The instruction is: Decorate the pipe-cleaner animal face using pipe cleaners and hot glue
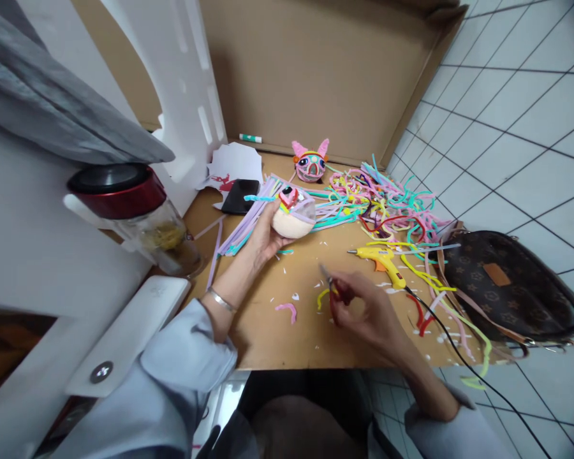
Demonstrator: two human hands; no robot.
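A round cream-coloured form (pixel 293 224), partly covered with red, yellow and lilac decorations, rests in my left hand (pixel 266 234), whose fingers curl around it. A light-blue pipe cleaner (pixel 259 199) sticks out to its left. Low over the table, my right hand (pixel 358 305) is closed on small red-handled scissors (pixel 332 288), with the blades pointing up and left. Beneath them lies a curved yellow pipe cleaner piece (pixel 322 298); a pink piece (pixel 287 310) is to the left. At the back stands a finished-looking pink-eared animal head (pixel 310 162).
A yellow glue gun (pixel 381 261) with a black cord lies right of centre. Behind are tangled pipe cleaners (pixel 392 204) and a dark phone (pixel 240 196). A brown patterned bag (pixel 511 287) sits right; a red-lidded glass bottle (pixel 148 223) stands left.
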